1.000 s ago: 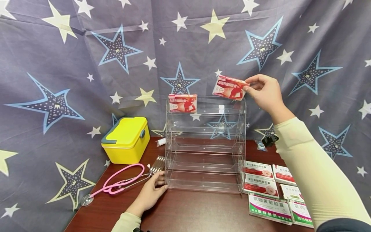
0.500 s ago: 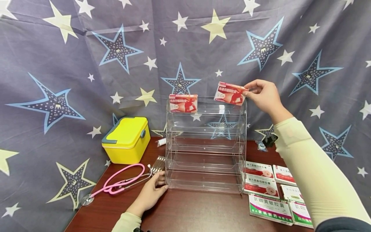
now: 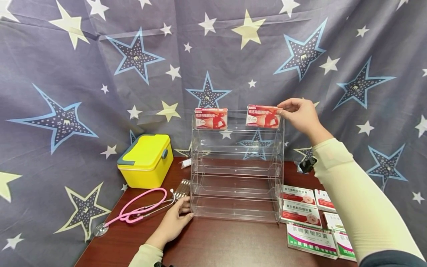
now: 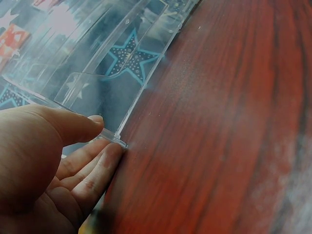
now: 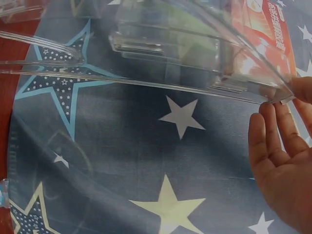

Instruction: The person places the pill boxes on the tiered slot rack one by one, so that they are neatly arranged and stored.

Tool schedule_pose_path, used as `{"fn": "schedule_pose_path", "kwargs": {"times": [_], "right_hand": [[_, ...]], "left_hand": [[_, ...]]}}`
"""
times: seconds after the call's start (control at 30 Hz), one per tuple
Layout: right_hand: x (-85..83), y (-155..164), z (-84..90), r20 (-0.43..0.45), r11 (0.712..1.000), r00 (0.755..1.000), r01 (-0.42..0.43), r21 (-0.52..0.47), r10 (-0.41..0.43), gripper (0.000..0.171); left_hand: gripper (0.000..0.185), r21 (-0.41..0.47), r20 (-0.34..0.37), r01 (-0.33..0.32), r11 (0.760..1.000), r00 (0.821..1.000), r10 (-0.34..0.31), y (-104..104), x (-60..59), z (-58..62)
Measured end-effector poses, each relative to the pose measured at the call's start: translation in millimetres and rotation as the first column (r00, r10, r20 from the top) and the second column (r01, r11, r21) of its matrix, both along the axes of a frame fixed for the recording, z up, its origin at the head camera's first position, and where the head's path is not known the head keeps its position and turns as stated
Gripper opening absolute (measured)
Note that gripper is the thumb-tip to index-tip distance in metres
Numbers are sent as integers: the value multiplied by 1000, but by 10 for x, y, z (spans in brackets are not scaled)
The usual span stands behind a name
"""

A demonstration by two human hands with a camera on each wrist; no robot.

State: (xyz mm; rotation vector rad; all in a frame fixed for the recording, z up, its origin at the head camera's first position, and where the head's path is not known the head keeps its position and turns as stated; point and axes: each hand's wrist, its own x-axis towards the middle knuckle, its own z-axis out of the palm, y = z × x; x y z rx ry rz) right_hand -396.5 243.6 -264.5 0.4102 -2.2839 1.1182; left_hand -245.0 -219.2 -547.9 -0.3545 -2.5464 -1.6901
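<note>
A clear acrylic display rack (image 3: 235, 193) with several tiers stands upright on the table. My left hand (image 3: 175, 224) grips its lower left edge; the left wrist view has the thumb (image 4: 80, 127) on one side of the clear panel and fingers on the other. At the top right tier, my right hand (image 3: 300, 115) pinches the right end of a red and white medicine box (image 3: 262, 116). That box now stands level in the tier, front face outward. A matching medicine box (image 3: 211, 119) sits at the left of the same tier.
More medicine boxes (image 3: 311, 237) lie in rows right of the rack, partly behind my right sleeve. Left of it are a yellow case (image 3: 145, 163), a pink stethoscope (image 3: 133, 213) and a blister pack (image 3: 181, 188). A starry curtain (image 3: 213, 55) hangs behind.
My right hand has lowered the tilted medicine box into the top right tier, where it has come level. The left hand keeps its grip on the rack.
</note>
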Motion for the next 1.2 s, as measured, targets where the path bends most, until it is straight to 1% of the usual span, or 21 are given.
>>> {"fn": "schedule_pose_path", "kwargs": {"times": [0.2, 0.43, 0.73, 1.0, 1.2], "right_hand": [[-5, 14, -26, 0, 998, 999, -38, -41, 38, 23], [-7, 15, -35, 1, 999, 999, -36, -36, 36, 23], [12, 9, -66, 10, 999, 1000, -19, -39, 19, 22], [24, 9, -73, 15, 998, 999, -36, -52, 37, 23], [25, 12, -78, 11, 998, 999, -36, -50, 37, 23]], "left_hand": [[51, 5, 3, 0, 1000, 1000, 0, 3, 2, 13], [52, 7, 6, -3, 1000, 1000, 3, 4, 14, 24], [51, 10, -1, 5, 1000, 1000, -5, -3, -1, -4], [51, 9, -2, 2, 1000, 1000, -2, -1, 8, 3], [50, -3, -22, 11, 1000, 1000, -11, -5, 13, 12]]}}
